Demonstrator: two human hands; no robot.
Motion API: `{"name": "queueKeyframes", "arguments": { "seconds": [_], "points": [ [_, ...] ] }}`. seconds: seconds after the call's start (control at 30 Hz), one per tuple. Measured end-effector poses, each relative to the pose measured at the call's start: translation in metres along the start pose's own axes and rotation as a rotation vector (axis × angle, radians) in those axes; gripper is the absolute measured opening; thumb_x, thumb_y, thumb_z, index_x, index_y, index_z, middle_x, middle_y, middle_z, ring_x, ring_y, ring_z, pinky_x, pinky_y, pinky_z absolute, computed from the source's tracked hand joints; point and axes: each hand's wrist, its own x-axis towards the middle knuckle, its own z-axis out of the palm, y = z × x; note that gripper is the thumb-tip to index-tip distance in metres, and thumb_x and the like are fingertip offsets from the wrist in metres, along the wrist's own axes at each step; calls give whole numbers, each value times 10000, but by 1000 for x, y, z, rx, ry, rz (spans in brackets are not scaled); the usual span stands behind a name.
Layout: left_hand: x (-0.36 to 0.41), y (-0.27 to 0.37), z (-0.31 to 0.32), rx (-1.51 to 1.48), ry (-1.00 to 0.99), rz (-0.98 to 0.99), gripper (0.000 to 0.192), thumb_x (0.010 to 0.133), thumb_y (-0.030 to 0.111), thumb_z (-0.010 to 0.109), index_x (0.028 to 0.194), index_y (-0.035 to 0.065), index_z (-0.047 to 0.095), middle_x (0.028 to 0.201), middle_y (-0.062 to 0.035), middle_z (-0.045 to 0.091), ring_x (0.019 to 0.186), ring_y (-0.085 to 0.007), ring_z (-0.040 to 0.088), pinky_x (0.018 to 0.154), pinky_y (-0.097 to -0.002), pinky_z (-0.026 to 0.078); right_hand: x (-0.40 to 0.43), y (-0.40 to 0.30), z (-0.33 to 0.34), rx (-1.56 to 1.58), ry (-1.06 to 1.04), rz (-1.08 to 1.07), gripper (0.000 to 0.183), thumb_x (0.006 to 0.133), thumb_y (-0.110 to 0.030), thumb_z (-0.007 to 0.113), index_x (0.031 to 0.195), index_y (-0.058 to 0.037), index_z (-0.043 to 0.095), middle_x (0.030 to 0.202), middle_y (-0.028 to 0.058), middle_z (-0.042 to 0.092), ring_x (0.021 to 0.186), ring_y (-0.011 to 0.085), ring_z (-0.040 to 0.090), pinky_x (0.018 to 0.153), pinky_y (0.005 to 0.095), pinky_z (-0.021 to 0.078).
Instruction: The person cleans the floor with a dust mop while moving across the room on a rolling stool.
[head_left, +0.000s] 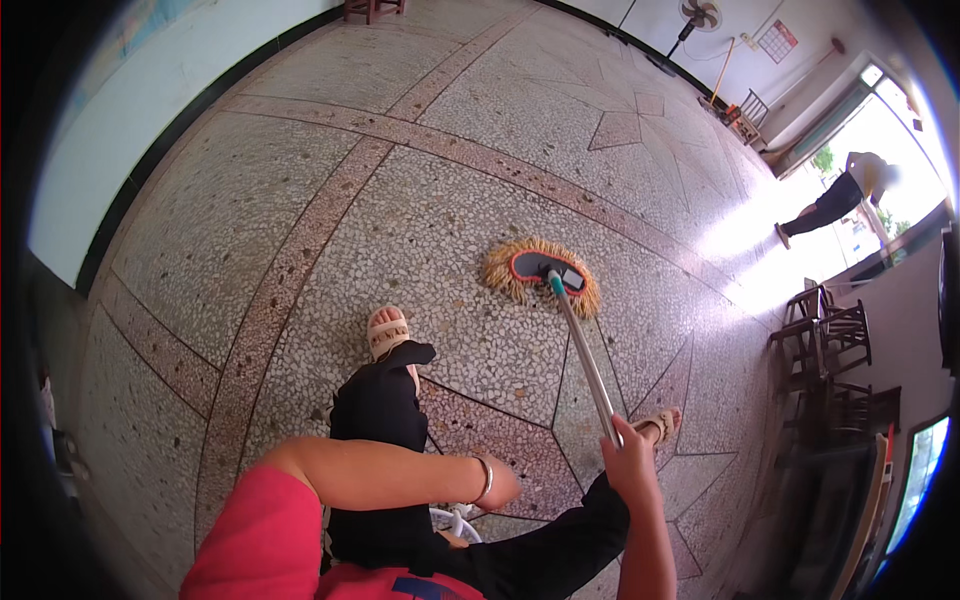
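Observation:
My right hand (630, 457) is closed around the metal pole (586, 352) of a flat mop. The pole slants away to a mop head (538, 271) with yellowish yarn fringe and a dark, red-edged oval plate, lying on the terrazzo floor (450, 217). A teal joint (556, 283) links pole and head. My left hand (501, 484), with a silver bangle (486, 480) at its wrist, is held across in front of my body, left of the pole and apart from it. Its fingers are blurred and mostly hidden. Below it shows part of a white curved object (457, 519), too covered to name.
My sandalled feet (388, 330) stand apart behind the mop head. Wooden chairs (821, 330) line the right side. A person (832, 196) bends over near the bright doorway. At the far wall are a standing fan (699, 15) and a yellow pole (723, 71). A white wall (172, 90) runs along the left.

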Motion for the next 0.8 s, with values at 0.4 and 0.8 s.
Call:
{"name": "queueKeyframes", "arguments": {
  "seconds": [0.4,0.8],
  "points": [
    [-14,-15,-52,44,276,-129,400,742,124,506,1134,54,458,848,-166,608,805,-314,606,613,-432,472,12,28,28,93,-98,-20,431,789,-150,535,1182,0,446,862,275,576,824,397,567,700,407,450],
    [27,-37,-92,144,316,-163,313,785,162,469,1092,103,485,858,-139,612,822,-309,607,646,-425,478,-92,42,-31,464,-209,222,427,814,-127,512,1236,-145,449,566,56,531,464,167,514,443,299,411]
  ]
}}
